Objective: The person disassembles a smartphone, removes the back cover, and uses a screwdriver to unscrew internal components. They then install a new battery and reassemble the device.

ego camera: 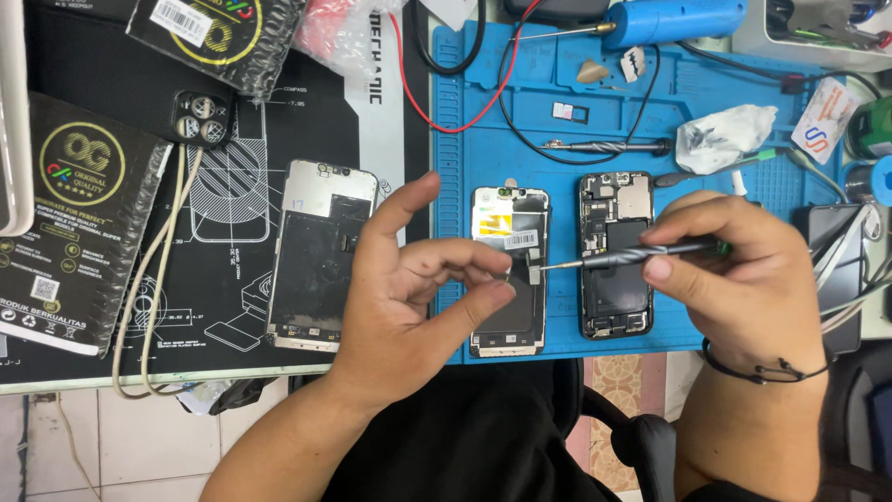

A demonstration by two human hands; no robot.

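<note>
Screwdriver (641, 253) held level in right hand (743, 288), pinched between thumb and fingers, thin tip pointing left toward the left hand (423, 297). Left hand raised off the tabletop, palm turned inward, thumb up and pointing away, index and middle fingers curled in to pinch a tiny part (535, 272) at the fingertips; too small to tell what it is. Screwdriver tip touches or nearly touches that part. Both hands hover above the blue mat (483, 112), wrists coming in from the bottom edge, black cord bracelet on the right wrist. Right under the hands: screen panel (506, 223) lying back-side up on the mat, and just beside it to the right an opened phone body (613, 288) with battery and board showing; screwdriver shaft crosses over the phone body. Left of the mat, on a black mat (307, 102), a second screen panel (316, 256), well apart from the left hand. Farther left a black box (74, 232) with a round yellow logo, and a phone back (200, 116) with three camera lenses. Spare screwdriver (604, 146), crumpled tissue (725, 135) and blue tool (669, 19) lie at the mat's far side.
</note>
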